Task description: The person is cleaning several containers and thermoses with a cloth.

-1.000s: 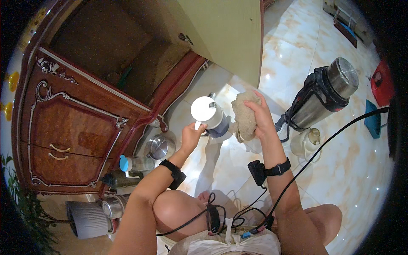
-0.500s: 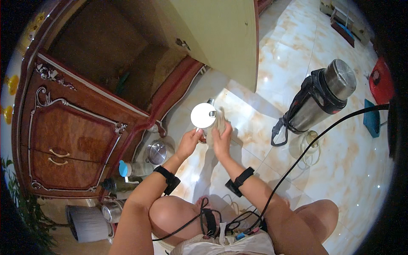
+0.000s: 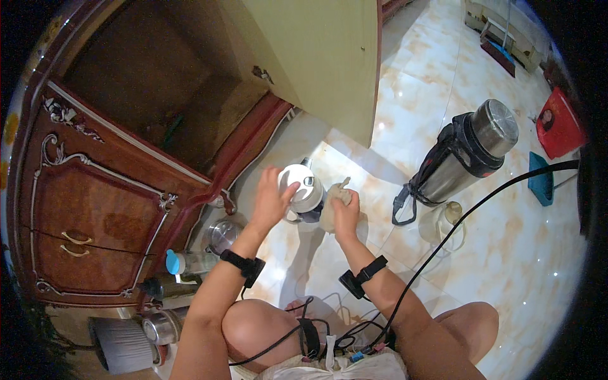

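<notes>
A jug with a round white lid (image 3: 295, 182), a dark lower body and a pale handle stands on the tiled floor in front of me. My left hand (image 3: 273, 199) grips it at the lid's left edge, thumb on top and fingers along the side. My right hand (image 3: 345, 215) is closed on a crumpled beige cloth (image 3: 335, 206) against the jug's right side. A large steel vacuum flask (image 3: 453, 158) with a black strap stands to the right. Beside its base is a clear pitcher (image 3: 437, 229) with a pale lid.
A carved red-brown cabinet (image 3: 95, 221) fills the left, its pale door (image 3: 316, 63) swung open. Near its foot are a clear bowl (image 3: 223, 236) and a blue-lidded pitcher (image 3: 196, 261). A black cable (image 3: 468, 212) crosses on the right. A red bin (image 3: 560, 126) and teal dustpan (image 3: 540, 179) lie beyond.
My left hand has moved from the jug's handle up to its lid. The cloth in my right hand has shifted slightly right and shows more. The whole view has shifted a little.
</notes>
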